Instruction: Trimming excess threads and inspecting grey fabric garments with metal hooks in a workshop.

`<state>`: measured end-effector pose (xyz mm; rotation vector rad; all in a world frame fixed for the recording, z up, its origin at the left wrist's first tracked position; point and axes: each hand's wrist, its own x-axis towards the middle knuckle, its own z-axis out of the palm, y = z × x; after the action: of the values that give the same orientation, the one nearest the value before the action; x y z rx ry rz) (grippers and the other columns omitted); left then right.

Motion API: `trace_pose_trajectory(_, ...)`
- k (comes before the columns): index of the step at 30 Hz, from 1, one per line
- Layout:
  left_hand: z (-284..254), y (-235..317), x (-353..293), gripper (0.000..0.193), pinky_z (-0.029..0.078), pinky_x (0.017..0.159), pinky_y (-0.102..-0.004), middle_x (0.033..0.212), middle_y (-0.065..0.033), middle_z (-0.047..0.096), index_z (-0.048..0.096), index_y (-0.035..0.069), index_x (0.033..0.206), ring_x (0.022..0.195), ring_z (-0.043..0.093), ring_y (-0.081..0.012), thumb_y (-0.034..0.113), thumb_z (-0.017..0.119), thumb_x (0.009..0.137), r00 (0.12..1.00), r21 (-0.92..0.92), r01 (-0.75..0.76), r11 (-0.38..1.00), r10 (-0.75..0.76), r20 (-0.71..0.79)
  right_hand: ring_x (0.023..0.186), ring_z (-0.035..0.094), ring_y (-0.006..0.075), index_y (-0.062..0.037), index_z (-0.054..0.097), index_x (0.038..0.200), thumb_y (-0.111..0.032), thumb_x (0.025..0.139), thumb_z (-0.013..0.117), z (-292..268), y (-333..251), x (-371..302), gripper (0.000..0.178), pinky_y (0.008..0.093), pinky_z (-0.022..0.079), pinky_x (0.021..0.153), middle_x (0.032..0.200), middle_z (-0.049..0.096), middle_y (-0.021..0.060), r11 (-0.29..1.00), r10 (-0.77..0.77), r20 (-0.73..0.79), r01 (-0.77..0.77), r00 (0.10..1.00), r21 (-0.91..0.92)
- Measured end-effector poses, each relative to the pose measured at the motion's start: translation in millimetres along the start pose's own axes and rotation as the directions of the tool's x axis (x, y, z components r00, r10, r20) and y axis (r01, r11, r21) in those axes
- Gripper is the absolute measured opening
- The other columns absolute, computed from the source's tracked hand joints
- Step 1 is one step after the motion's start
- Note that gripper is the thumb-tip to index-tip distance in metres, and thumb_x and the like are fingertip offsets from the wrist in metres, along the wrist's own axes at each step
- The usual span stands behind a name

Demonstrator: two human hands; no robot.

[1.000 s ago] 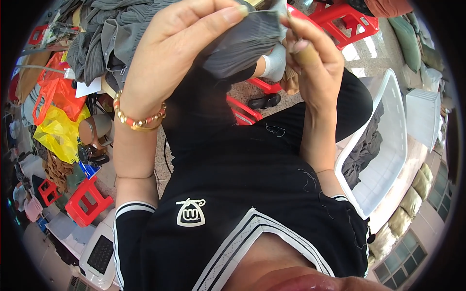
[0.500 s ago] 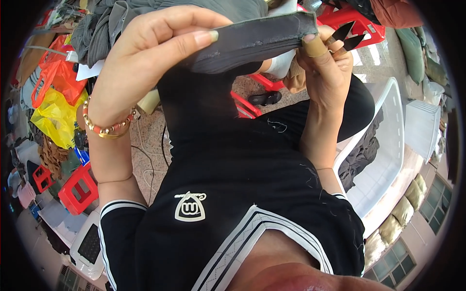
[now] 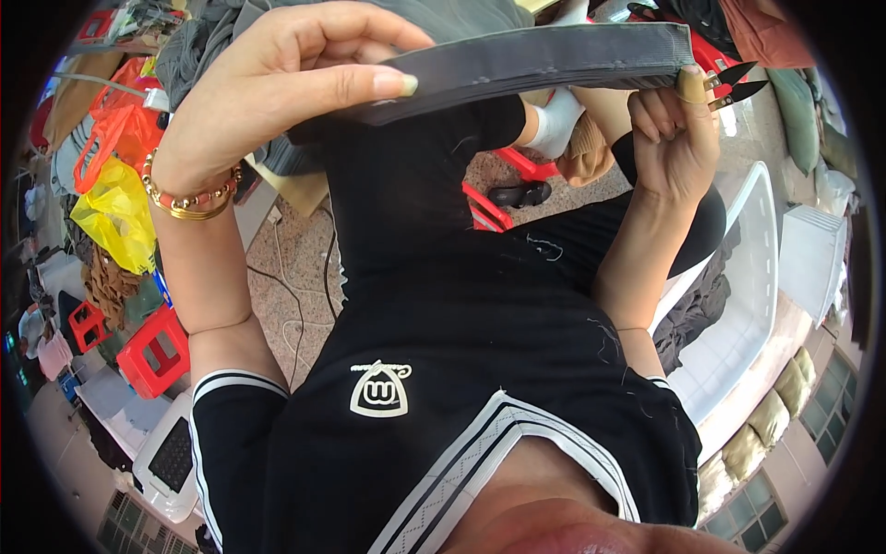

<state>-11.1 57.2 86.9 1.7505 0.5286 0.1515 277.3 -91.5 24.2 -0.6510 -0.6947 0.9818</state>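
Observation:
A dark grey fabric band [image 3: 554, 60], like a waistband, is drawn out between my two hands above my lap. My left hand [image 3: 268, 106] is closed on its left part, thumb on the near face and fingers behind. At the band's right end, my right hand [image 3: 678, 138] pinches the corner; its thumb wears a tan cover [image 3: 690, 85]. Tucked in that same hand are thread snips [image 3: 742, 93], their dark blades apart and pointing right, away from the cloth. More grey cloth [image 3: 461, 20] lies beyond the band.
To the right, a white plastic tub [image 3: 768, 249] holds dark cloth [image 3: 706, 309]. Yellow [image 3: 120, 217] and red-orange [image 3: 120, 134] plastic bags lie at left, above a red stool [image 3: 155, 353]. Cables [image 3: 300, 309] cross the floor. A black sandal [image 3: 520, 195] is beyond my lap.
My right hand has moved right with the band's end and the snips, so a longer stretch of band shows. My left hand keeps its grip in nearly the same place.

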Motion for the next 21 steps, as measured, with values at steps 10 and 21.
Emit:
trace_pose_trajectory(10,-23,-10,28,0.022,0.046,0.083,-0.0190,0.097,0.0009,0.066,0.065,-0.001,0.108,0.089,0.059,-0.0037,0.014,0.064,0.092,0.999,-0.034,-0.013,0.999,0.014,0.033,0.051,0.032,0.0036,-0.0005,0.062,0.102,-0.009,0.095,0.060,-29,-8,34,0.011,0.0178,0.026,0.045,0.062,0.039,-0.0060,0.999,-0.042,-0.069,0.041,0.997,-0.006)
trace_pose_trajectory(21,-28,-29,51,0.026,0.045,0.083,-0.0175,0.097,0.0009,0.066,0.066,-0.001,0.112,0.090,0.059,-0.0030,0.019,0.059,0.097,0.993,-0.149,-0.078,0.986,0.064,-0.096,0.053,0.032,0.0045,-0.0005,0.061,0.099,-0.008,0.094,0.059,-62,3,74,0.009,0.0184,0.025,0.046,0.062,0.039,-0.0048,0.996,-0.063,-0.151,0.052,0.987,-0.074)
